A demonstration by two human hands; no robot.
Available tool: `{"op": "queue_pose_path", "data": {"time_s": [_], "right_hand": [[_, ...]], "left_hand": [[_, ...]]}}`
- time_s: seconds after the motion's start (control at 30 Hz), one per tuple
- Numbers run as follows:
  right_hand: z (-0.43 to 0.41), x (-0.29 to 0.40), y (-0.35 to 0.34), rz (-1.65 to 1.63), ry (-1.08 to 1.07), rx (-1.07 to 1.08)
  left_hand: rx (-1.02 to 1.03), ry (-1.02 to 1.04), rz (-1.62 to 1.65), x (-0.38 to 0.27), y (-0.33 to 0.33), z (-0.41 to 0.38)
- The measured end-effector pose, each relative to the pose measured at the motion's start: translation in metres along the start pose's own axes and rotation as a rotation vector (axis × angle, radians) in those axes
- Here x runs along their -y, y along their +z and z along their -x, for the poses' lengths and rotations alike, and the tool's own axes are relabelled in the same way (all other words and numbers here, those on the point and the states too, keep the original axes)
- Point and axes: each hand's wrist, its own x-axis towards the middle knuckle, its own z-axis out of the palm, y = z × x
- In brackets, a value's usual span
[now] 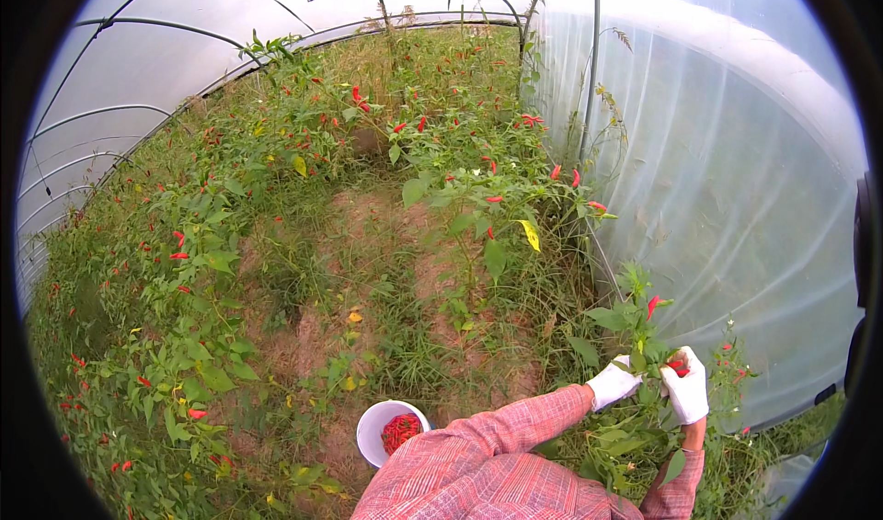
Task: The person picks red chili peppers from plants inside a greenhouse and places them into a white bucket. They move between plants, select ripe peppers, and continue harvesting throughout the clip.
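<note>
My right hand (686, 387), in a white glove, is bent around a few red chili peppers (679, 368) at the top of a chili plant (624, 444). Close by on the left, my white-gloved left hand (614, 385) reaches into the same plant; leaves cover its fingertips, so its grip is hidden. One more red chili (652, 306) hangs above both hands on a leafy shoot. Beside my left sleeve a white bucket (368, 429) holds a heap of picked red chilies (400, 432), partly covered by the sleeve.
Translucent plastic sheeting (724, 210) forms the tunnel wall close on my right, with a metal pole (592, 72) along it. Chili plants (207, 265) with red fruit grow thickly on the left and ahead. Weeds and bare soil (321, 334) lie between the rows.
</note>
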Motion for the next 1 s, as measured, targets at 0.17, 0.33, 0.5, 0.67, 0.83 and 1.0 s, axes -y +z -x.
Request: {"op": "queue_pose_path", "data": {"time_s": [0.17,0.33,0.5,0.67,0.83,1.0], "right_hand": [[-0.005,-0.024,0.001,0.193,-0.090,-0.063],[0.006,-0.010,0.016,0.341,-0.285,-0.137],[0.012,0.013,0.021,0.385,-0.330,-0.181],[0.011,0.012,0.019,0.277,-0.221,-0.127],[0.028,0.026,0.004,-0.181,-0.008,0.017],[0.034,0.063,-0.012,-0.391,-0.096,0.081]], "left_hand": [[-0.036,0.038,-0.108,-0.003,-0.001,0.003],[-0.123,0.155,-0.128,-0.005,0.004,0.007],[-0.091,0.301,-0.354,-0.002,0.000,0.002],[-0.180,0.307,-0.138,0.016,-0.015,-0.001],[-0.220,0.409,-0.391,0.016,-0.007,-0.005],[-0.187,-0.008,-0.010,0.005,-0.021,-0.021]]}}
